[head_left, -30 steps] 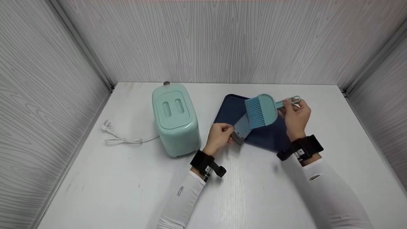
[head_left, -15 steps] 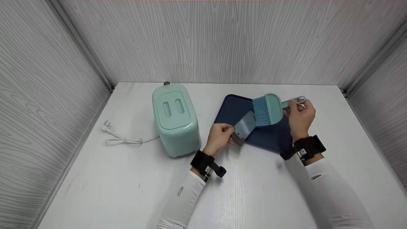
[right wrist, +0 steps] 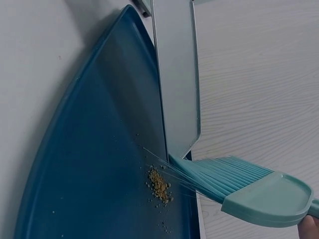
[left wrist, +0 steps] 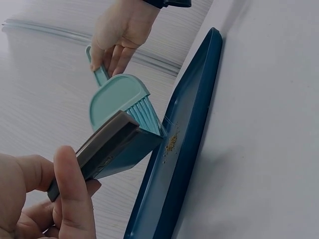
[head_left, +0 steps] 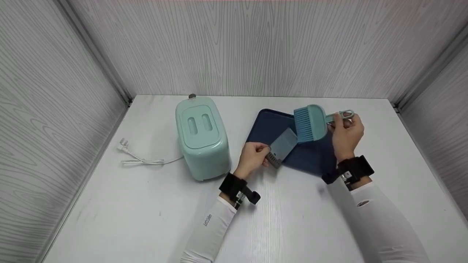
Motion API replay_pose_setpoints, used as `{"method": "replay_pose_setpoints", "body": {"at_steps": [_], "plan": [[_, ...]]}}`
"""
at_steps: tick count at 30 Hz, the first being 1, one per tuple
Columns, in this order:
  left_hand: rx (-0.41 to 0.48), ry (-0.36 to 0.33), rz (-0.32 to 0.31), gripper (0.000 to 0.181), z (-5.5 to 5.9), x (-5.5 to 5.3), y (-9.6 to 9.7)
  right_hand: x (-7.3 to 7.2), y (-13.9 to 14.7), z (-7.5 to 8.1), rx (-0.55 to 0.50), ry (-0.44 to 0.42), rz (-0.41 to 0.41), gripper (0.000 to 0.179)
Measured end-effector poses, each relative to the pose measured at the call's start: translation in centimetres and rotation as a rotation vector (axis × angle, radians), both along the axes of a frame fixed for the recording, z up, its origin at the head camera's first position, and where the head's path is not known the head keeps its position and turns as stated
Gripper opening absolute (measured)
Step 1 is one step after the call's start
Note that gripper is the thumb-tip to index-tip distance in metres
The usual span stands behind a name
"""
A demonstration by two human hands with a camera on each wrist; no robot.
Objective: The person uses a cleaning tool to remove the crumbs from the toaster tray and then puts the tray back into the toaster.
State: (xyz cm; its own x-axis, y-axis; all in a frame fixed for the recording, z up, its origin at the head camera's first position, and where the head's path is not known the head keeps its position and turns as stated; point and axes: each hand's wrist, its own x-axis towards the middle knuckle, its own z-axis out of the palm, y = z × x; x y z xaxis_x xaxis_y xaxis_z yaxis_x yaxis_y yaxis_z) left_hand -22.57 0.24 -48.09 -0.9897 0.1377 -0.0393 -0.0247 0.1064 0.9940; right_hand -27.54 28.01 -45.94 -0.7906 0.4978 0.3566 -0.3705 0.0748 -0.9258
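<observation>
Pinched at its grey end by my left hand (head_left: 252, 157), a toaster crumb tray (head_left: 285, 145) slants down over a dark blue tray (head_left: 268, 122). My right hand (head_left: 345, 138) grips the handle of a small mint-green brush (head_left: 317, 122). In the right wrist view the blue bristles (right wrist: 219, 179) meet the crumb tray's lower end, their tips bent over the blue tray. Beneath them lies a small pile of yellow-brown crumbs (right wrist: 159, 186), with a few scattered around it. The crumb tray's flat face (right wrist: 178, 74) looks bare in that view.
A mint-green toaster (head_left: 203, 135) with its lid on stands left of my left hand. Its white cord and plug (head_left: 142, 160) lie further left on the white table (head_left: 146, 219). Grey wood-grain panels (head_left: 234, 47) wall in the back and sides.
The brush has moved right along the crumb tray to its far end, uncovering more of its face. My right hand went with it. My left hand and the crumb tray have barely moved.
</observation>
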Motion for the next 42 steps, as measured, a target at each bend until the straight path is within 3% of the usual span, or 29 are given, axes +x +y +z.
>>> {"method": "replay_pose_setpoints", "body": {"at_steps": [18, 29, 38, 42], "plan": [[0.02, -0.004, -0.012, 0.023, 0.1, 0.1, -0.1, 0.3, 0.9, 0.4, -0.024, 0.043, -0.048, 0.01], [0.012, -0.007, -0.017, 0.023, -0.2, 0.0, 0.1, 0.2, -1.1, 1.4, -0.072, 0.13, 0.023, 0.009], [-0.008, -0.004, -0.028, 0.024, -0.3, 0.1, 0.4, -0.3, -2.4, 1.6, -0.059, 0.127, 0.028, 0.009], [0.007, -0.011, -0.033, 0.025, -0.2, 0.1, 0.3, -0.7, -2.5, 1.3, 0.02, 0.13, 0.003, 0.009]]}}
